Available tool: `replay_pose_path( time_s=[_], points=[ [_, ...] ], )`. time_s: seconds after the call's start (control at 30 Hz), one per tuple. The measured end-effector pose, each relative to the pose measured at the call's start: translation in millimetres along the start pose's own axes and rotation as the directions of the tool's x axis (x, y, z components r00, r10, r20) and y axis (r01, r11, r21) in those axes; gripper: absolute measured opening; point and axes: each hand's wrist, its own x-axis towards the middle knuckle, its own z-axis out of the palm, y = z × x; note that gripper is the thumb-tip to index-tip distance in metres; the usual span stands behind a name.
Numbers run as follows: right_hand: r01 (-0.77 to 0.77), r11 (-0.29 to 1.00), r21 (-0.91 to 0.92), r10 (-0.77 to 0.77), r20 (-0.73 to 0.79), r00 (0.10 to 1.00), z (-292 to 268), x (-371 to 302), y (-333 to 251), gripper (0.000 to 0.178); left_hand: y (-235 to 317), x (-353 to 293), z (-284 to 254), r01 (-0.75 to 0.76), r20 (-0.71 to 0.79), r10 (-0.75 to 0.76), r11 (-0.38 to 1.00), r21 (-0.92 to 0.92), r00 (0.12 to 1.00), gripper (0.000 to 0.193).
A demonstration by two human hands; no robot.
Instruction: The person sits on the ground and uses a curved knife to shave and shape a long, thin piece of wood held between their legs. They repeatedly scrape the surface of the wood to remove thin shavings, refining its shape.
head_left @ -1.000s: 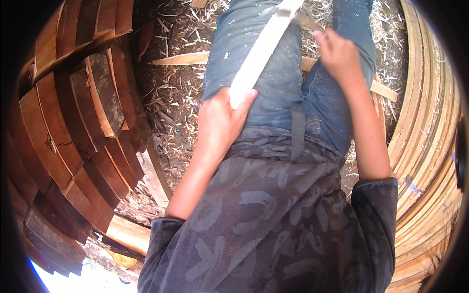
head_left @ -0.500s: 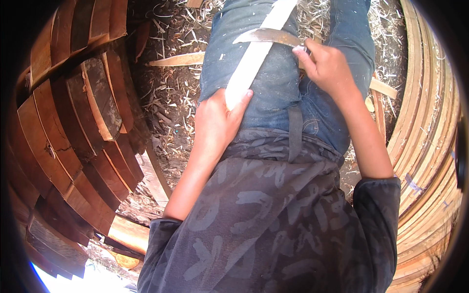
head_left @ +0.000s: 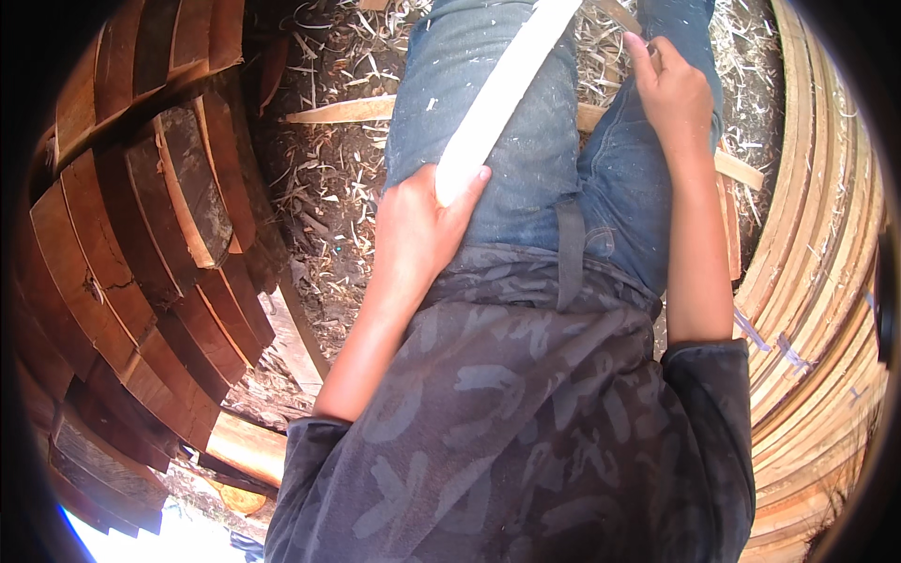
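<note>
A pale, flat wooden strip (head_left: pixel 507 98) lies slantwise over my left thigh, its far end running out at the top edge. My left hand (head_left: pixel 418 220) grips the near end, thumb on top and fingers wrapped beneath. Over my right thigh, beyond the strip, my right hand (head_left: pixel 678 105) is closed around the handle of a curved knife. Only part of the knife's blade (head_left: pixel 618 15) shows at the top edge, apart from the strip; the handle is hidden in the fingers.
Stacked reddish-brown boards (head_left: pixel 103 253) rise on the left. Long pale wooden strips (head_left: pixel 798 310) are piled along the right. Curled shavings (head_left: pixel 324 56) litter the dirt floor, with a loose wood piece (head_left: pixel 347 111) beside my left leg.
My right hand has moved away and to the right with the curved knife, whose blade has left the strip. The left hand keeps its hold on the strip, nearly unmoved.
</note>
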Motion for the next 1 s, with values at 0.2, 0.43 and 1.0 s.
replay_pose_path(
  time_s=[0.2,0.43,1.0],
  points=[
    [0.145,0.986,0.082,-0.151,0.084,0.985,3,-28,-27,0.049,-7,4,2,-0.016,-0.007,0.016,1.0,0.005,1.0,0.042],
    [-0.054,0.964,0.262,0.041,0.056,0.998,6,-17,-12,0.049,-5,4,1,0.004,0.003,-0.004,1.0,-0.002,1.0,0.041],
    [-0.169,0.856,0.489,0.15,0.078,0.986,17,-11,-6,0.04,0,8,-2,-0.001,0.034,0.002,0.999,-0.054,0.999,0.042]
  ],
)
